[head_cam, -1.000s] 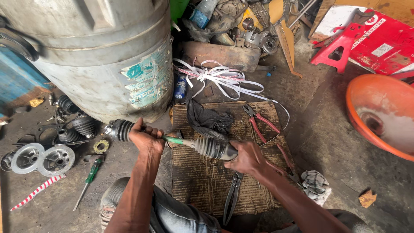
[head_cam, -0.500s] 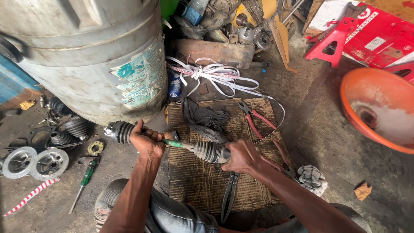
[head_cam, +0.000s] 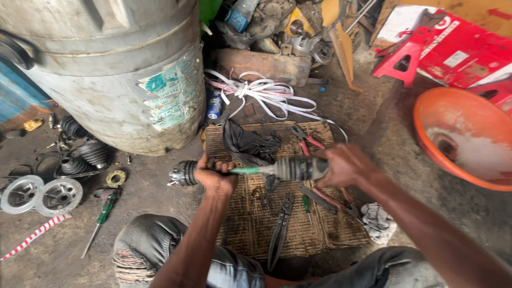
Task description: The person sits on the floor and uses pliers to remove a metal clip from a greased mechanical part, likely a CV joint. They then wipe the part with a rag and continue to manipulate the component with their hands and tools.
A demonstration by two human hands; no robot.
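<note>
Fingers of the left hand [head_cam: 214,176] wrap tight round the green shaft of a drive axle [head_cam: 250,170]; the right hand [head_cam: 344,164] closes over its ribbed rubber boot [head_cam: 298,168]. Compared with a second ago, the axle has lifted to lie level across the woven mat [head_cam: 320,234], just above the pliers [head_cam: 306,141], with the grey drum [head_cam: 106,80] behind it.
</note>
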